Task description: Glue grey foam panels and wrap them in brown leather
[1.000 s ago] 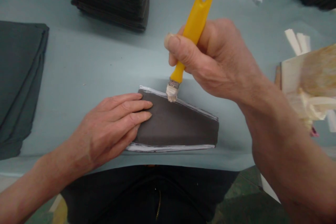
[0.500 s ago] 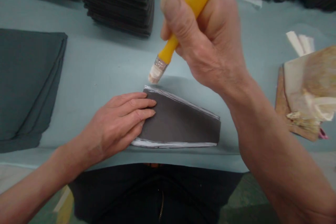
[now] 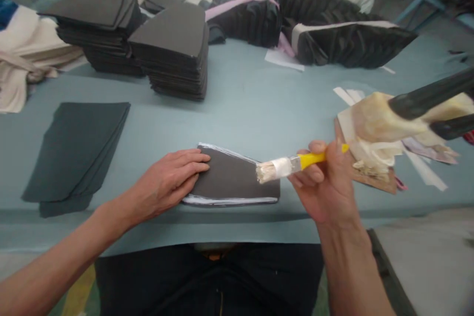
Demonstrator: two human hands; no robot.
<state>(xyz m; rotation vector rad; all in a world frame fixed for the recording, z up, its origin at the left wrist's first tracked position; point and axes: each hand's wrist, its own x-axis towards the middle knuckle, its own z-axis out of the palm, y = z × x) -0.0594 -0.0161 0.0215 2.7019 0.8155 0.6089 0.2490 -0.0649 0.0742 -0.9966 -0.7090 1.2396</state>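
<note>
A small stack of dark grey tapered sheets [image 3: 233, 177] lies near the table's front edge, white showing along its upper and lower edges. My left hand [image 3: 177, 175] rests flat on its left end, fingers stretched out and nothing gripped. My right hand [image 3: 328, 182] is closed round the yellow handle of a paintbrush [image 3: 279, 169]. The brush lies nearly level, its pale, caked bristles pointing left over the right part of the sheets. Whether the bristles touch the sheets I cannot tell.
Dark green sheets [image 3: 79, 150] lie fanned at left. Tall stacks of dark pieces [image 3: 174, 54] stand behind, with bundled dark pieces [image 3: 348, 44] at back right. A stained pale container [image 3: 374, 116] with dark bars above it stands on a brown board [image 3: 377, 180] at right.
My right hand has come down and to the right, turning the brush from steeply tilted to nearly level. My left hand stays on the sheets. The view has tipped up, showing more of the table.
</note>
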